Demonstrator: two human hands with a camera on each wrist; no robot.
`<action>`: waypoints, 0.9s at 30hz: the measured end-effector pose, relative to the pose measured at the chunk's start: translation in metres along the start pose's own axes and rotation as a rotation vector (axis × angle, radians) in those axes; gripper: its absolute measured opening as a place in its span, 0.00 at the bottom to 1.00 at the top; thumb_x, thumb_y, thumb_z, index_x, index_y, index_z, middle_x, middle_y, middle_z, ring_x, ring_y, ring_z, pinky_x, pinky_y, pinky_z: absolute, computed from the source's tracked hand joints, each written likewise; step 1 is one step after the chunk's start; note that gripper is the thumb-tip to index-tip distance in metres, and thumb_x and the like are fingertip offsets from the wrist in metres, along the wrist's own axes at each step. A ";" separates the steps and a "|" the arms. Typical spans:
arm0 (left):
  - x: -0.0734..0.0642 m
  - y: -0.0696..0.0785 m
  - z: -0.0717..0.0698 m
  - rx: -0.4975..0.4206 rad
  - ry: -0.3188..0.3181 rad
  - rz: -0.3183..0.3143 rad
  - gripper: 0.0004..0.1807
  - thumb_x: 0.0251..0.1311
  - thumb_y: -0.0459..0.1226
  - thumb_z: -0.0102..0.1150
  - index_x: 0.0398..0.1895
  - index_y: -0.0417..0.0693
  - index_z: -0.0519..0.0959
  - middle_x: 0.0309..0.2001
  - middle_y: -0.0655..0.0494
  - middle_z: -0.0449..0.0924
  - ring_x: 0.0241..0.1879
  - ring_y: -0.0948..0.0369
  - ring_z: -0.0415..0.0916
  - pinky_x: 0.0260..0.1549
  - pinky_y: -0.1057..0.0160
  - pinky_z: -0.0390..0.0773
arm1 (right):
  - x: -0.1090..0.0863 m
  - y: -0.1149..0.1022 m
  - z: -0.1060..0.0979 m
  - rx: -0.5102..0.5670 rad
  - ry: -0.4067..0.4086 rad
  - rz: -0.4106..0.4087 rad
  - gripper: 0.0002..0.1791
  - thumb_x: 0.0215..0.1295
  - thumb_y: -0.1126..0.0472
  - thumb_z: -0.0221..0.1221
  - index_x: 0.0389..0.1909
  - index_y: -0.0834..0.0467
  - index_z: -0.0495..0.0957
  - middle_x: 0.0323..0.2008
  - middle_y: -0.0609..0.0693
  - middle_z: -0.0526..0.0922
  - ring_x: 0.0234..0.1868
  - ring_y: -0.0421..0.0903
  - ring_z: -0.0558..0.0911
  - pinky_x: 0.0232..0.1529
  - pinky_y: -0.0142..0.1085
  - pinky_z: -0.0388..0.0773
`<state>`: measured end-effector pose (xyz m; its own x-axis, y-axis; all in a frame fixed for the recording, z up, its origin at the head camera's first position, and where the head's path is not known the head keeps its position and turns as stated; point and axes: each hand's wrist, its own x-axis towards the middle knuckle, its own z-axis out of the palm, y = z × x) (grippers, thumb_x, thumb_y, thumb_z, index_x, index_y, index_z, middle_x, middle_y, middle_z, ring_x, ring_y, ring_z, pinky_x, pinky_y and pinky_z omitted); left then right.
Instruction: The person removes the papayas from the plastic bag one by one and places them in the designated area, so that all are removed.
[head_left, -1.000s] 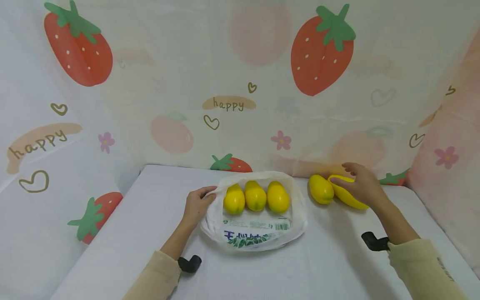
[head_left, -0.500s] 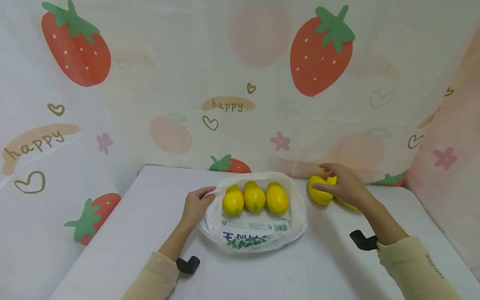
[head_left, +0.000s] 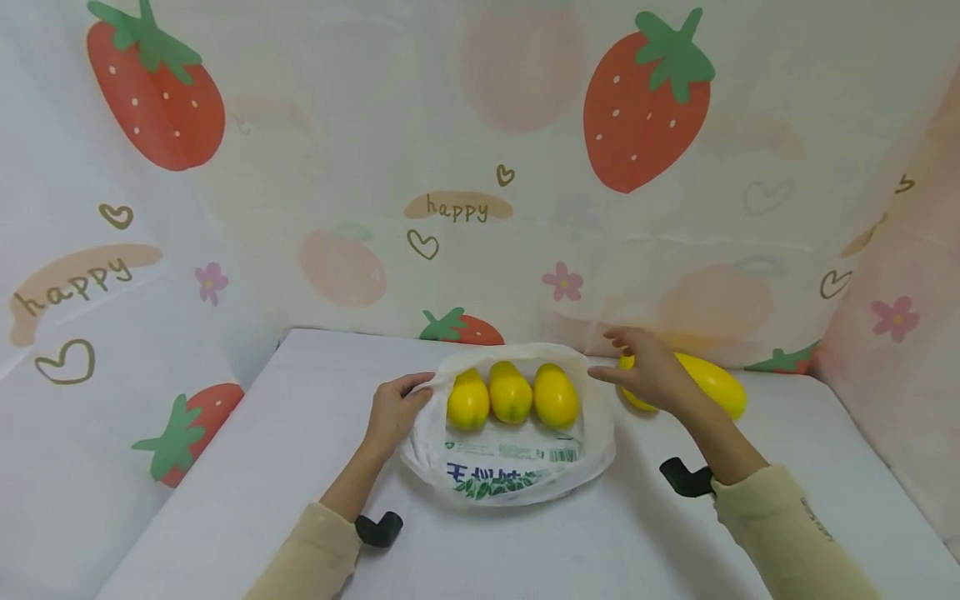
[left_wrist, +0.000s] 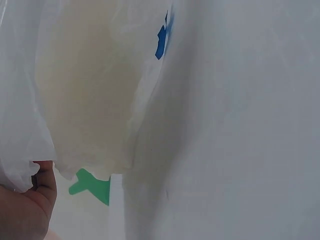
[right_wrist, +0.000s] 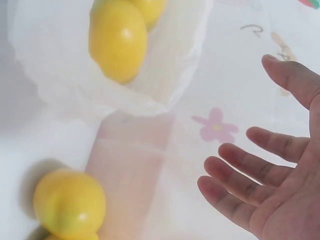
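A white plastic bag [head_left: 600,437] stands on the table with its mouth spread wide. Inside it lie three smooth, oblong yellow fruits [head_left: 511,393] in a row. My left hand [head_left: 390,412] pinches the bag's left rim between thumb and fingers; in the left wrist view its fingertips go behind the plastic. My right hand [head_left: 651,367] is near the bag's right rim, holding nothing, thumb and fingers spread apart. Beyond it, partly covered in the head view, is a fourth yellow fruit [right_wrist: 70,202], with a longer yellow fruit [head_left: 716,385] just right of it.
The table [head_left: 322,367] has a white cover. A strawberry-printed cloth [head_left: 450,125] hangs behind it and along both sides. Black curved pieces [head_left: 380,529] stick out at the wrists, by the beige sleeves [head_left: 787,525].
My right hand has moved left from over the long fruit, past the rounder one, to beside the bag's rim. The long fruit is uncovered again. The left hand keeps its hold on the bag.
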<state>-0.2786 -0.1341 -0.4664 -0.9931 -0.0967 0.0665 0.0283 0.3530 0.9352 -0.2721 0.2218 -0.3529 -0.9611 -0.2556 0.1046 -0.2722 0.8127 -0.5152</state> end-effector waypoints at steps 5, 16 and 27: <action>0.000 0.001 0.000 -0.002 -0.005 -0.013 0.15 0.66 0.34 0.56 0.55 0.45 0.80 0.59 0.45 0.79 0.62 0.51 0.75 0.63 0.53 0.74 | 0.006 -0.006 0.012 0.035 -0.035 -0.002 0.40 0.59 0.46 0.65 0.66 0.64 0.66 0.62 0.65 0.72 0.60 0.63 0.73 0.59 0.57 0.76; -0.002 -0.001 -0.001 -0.010 0.008 0.029 0.15 0.65 0.33 0.56 0.54 0.43 0.81 0.56 0.45 0.81 0.59 0.51 0.77 0.61 0.54 0.76 | 0.019 -0.011 0.038 0.007 -0.095 -0.006 0.37 0.60 0.48 0.65 0.64 0.64 0.68 0.61 0.67 0.74 0.58 0.64 0.76 0.55 0.54 0.80; -0.003 -0.001 -0.001 -0.013 0.012 0.045 0.15 0.65 0.33 0.56 0.54 0.42 0.81 0.56 0.45 0.81 0.59 0.51 0.77 0.61 0.54 0.76 | 0.021 -0.015 0.059 -0.049 -0.142 0.034 0.38 0.58 0.45 0.66 0.64 0.63 0.69 0.61 0.66 0.75 0.57 0.61 0.77 0.56 0.54 0.79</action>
<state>-0.2751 -0.1347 -0.4669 -0.9894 -0.0923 0.1125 0.0742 0.3450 0.9357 -0.2854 0.1740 -0.3931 -0.9544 -0.2964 -0.0351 -0.2453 0.8460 -0.4734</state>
